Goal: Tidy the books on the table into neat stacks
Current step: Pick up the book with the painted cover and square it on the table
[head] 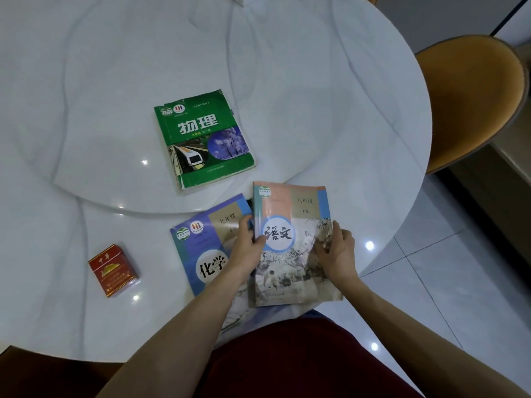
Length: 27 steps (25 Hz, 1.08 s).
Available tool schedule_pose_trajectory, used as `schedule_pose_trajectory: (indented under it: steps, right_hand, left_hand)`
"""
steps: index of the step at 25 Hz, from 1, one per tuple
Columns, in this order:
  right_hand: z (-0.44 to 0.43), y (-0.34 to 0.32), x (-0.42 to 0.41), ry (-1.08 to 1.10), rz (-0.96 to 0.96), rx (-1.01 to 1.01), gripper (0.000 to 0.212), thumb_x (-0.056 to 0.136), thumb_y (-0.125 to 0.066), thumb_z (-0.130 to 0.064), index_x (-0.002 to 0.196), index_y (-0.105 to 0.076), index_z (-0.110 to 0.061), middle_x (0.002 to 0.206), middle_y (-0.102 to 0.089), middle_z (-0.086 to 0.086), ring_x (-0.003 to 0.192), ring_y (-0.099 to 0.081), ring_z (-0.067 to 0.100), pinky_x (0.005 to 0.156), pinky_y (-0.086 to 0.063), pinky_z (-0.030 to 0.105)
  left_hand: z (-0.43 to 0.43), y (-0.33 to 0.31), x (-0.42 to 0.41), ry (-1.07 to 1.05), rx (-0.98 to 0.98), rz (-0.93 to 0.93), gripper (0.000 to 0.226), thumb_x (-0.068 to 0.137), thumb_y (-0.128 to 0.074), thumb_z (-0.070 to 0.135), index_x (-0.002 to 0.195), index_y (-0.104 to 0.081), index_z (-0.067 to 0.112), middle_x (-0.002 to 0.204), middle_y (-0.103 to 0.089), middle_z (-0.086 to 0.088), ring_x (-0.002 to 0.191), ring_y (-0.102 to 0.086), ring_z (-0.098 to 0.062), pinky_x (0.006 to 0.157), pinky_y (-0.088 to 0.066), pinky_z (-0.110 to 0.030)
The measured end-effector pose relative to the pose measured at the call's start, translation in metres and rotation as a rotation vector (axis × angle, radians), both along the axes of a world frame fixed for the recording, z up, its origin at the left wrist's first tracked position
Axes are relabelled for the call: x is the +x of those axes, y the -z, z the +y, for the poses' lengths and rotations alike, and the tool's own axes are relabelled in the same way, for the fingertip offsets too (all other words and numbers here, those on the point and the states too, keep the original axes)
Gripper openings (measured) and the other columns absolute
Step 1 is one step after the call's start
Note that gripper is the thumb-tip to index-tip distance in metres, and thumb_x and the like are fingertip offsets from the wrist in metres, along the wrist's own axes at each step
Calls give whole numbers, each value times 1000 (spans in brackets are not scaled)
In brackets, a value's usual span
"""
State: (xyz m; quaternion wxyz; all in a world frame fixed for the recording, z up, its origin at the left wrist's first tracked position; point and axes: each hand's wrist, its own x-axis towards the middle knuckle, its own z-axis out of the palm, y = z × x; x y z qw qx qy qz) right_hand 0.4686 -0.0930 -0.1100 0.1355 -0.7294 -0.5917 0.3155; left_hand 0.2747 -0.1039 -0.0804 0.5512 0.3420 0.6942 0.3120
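Note:
Both hands hold a pink-and-blue textbook [296, 214] near the table's front edge: my left hand [247, 248] grips its left edge and my right hand [339, 251] grips its right edge. It overlaps the right side of a blue textbook [198, 248] lying flat beneath my left forearm. A worn green textbook [201, 139] with a train picture lies farther back on the round turntable [100, 110], apart from the other two.
A red cigarette pack [113, 270] lies on the white marble table [57, 282] to the left. An orange chair [471, 101] stands at the table's right side. Tiled floor [431, 254] shows beyond the table's right rim.

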Motion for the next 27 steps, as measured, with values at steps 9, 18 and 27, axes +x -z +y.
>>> schedule_pose_trajectory:
  steps: [9,18,27]
  right_hand:
    - [-1,-14,7,170,219,-24,32,95,-49,-18,126,-53,-11,110,-52,10,96,-58,27,88,-46,29]
    - [44,-65,-27,206,601,14,40,94,-51,-10,133,-51,-20,83,-57,-1,61,-53,12,48,-47,19]
    - [130,-95,-104,0,614,57,40,94,-52,-10,134,-50,-16,96,-60,7,76,-57,21,48,-48,12]
  left_hand:
    - [-6,0,4,-100,81,-157,50,97,-46,0,143,-37,19,129,-57,-3,119,-53,-19,99,-43,-30]
    - [20,-35,-41,-241,208,-182,42,96,-46,-2,130,-48,24,116,-64,-3,115,-58,-22,101,-46,-36]
    - [67,-70,-106,-414,241,-128,46,97,-46,-1,141,-40,12,119,-56,-6,109,-54,-19,95,-42,-29]
